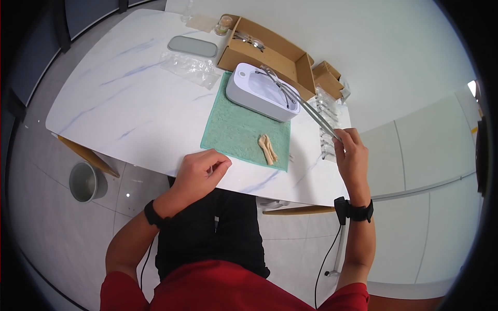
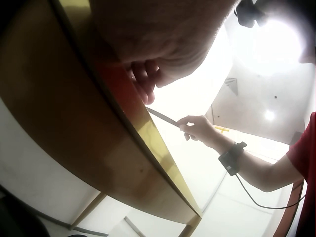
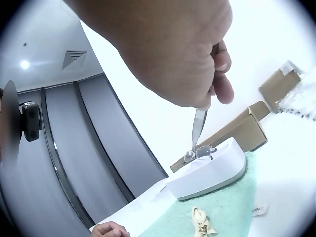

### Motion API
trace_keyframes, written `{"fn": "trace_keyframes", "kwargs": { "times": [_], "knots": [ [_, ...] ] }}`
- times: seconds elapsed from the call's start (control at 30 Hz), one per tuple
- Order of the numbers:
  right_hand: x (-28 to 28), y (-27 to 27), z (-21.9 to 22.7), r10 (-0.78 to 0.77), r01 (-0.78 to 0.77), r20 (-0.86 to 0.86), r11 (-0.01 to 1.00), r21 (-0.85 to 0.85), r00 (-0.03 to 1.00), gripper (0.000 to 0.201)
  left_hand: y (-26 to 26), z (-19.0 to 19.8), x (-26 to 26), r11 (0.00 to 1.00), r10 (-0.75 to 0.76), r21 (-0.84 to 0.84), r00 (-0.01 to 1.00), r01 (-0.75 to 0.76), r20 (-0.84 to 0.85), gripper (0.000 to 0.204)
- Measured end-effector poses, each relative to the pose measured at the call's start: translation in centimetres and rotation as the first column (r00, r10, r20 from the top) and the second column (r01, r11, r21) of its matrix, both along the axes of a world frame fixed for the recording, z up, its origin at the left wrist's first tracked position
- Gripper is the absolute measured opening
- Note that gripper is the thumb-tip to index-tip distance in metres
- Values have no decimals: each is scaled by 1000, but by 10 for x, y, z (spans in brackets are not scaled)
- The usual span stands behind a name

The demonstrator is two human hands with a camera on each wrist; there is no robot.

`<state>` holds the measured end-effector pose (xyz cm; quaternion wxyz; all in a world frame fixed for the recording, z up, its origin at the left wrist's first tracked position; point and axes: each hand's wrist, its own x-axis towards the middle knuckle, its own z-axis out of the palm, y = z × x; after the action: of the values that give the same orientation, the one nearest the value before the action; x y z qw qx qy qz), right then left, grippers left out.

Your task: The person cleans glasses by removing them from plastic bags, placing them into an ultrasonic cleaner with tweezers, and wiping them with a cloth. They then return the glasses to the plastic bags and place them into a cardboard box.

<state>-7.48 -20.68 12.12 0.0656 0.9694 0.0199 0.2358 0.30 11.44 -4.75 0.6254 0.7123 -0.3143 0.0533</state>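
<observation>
My right hand (image 1: 353, 155) pinches the end of long metal tweezers (image 1: 317, 115) at the table's right side. Their far tips reach a pair of glasses (image 1: 284, 91) at the open tub of a white ultrasonic cleaner (image 1: 254, 102). In the right wrist view the tweezers (image 3: 198, 126) slant down to the glasses (image 3: 205, 152), which show above the cleaner's rim. The cleaner stands on a green towel (image 1: 228, 129). A crumpled beige cloth-like piece (image 1: 267, 149) lies on the towel. Loosely curled and holding nothing, my left hand (image 1: 198, 171) rests by the table's front edge.
Behind the cleaner, a cardboard box (image 1: 280, 57) contains more glasses (image 1: 249, 40). To its left lie a grey tray (image 1: 192, 46), clear plastic bags (image 1: 192, 68) and a small jar (image 1: 224, 25). Bagged items (image 1: 327, 111) and a smaller carton (image 1: 328, 79) sit at the right.
</observation>
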Motion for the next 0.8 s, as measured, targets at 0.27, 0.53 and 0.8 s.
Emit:
{"fn": "trace_keyframes", "kwargs": {
  "times": [0.27, 0.53, 0.8],
  "knots": [
    [-20, 3, 8, 27, -32, 57, 996, 78, 998, 20, -1, -1, -1, 1000, 4, -1, 1000, -4, -13, 7],
    [-48, 22, 11, 133, -138, -86, 989, -55, 987, 23, -3, -2, -1, 1000, 22, 9, 1000, -22, -1, 4],
    [-32, 3, -7, 178, -197, -180, 975, -98, 967, 27, -2, -1, -2, 1000, 15, 27, 999, -14, -35, 5]
  ]
}}
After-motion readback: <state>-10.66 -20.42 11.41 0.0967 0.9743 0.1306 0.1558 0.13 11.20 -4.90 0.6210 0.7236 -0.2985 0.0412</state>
